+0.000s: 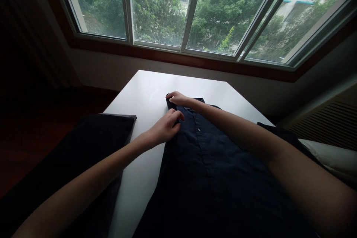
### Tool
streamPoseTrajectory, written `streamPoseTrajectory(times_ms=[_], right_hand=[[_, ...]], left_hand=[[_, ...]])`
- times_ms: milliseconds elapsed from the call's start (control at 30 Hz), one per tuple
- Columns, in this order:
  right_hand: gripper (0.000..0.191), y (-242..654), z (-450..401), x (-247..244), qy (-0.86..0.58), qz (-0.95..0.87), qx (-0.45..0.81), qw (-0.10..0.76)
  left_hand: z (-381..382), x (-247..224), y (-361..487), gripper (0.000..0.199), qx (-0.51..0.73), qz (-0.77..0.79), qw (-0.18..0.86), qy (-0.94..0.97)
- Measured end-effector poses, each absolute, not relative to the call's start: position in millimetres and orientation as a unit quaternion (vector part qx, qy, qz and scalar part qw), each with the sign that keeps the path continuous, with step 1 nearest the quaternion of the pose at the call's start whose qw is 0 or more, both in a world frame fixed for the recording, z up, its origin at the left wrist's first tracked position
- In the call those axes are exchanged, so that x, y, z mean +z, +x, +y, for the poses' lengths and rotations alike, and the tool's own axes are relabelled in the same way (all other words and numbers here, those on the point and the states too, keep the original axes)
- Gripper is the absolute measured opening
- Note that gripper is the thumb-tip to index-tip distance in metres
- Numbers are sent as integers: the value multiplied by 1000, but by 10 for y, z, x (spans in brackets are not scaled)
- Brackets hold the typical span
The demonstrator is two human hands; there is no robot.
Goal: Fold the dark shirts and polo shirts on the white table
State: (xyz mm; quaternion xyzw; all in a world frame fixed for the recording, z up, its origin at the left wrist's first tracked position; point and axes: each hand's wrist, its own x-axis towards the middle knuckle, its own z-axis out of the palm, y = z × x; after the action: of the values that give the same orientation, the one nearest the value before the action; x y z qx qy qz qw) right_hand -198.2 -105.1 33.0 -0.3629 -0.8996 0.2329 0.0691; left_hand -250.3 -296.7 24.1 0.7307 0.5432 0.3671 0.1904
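A dark navy button-up shirt (200, 148) lies front up on a white table (147, 89), its collar end toward the window. My right hand (178, 99) reaches across to the shirt's far left corner and grips the dark cloth there. Just nearer to me, my left hand (169, 123) is at the shirt's left edge. Its fingers are loosely curled, with a gap between thumb and forefinger and dark cloth behind them. Small light buttons run down the shirt's front. My right forearm hides part of its right side.
Folded dark cloth (103, 130) lies along the table's left side. More dark cloth (279, 132) and something pale (329, 156) are at the right. Beyond the table are a wall and a wide window (158, 11); a slatted panel (329, 119) stands right.
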Motion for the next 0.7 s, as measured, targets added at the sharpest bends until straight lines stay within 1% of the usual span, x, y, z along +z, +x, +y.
streamPoseTrajectory(times_ms=[167,367,533,700], right_hand=[[57,-1677,-959,304,-365,-866,328,93],[56,-1412,-884,225,-388,-829,385,115],[52,-1296,-870,145,-405,-818,390,125],[51,-1203,-799,-12,-408,-846,331,89]], left_hand=[[-2966,129,-2356,20,400,507,219,732],[-2971,-10,-2255,28,417,464,248,741],[-2986,-122,-2219,38,403,414,310,755],[-3021,-199,-2215,42,362,385,332,782]])
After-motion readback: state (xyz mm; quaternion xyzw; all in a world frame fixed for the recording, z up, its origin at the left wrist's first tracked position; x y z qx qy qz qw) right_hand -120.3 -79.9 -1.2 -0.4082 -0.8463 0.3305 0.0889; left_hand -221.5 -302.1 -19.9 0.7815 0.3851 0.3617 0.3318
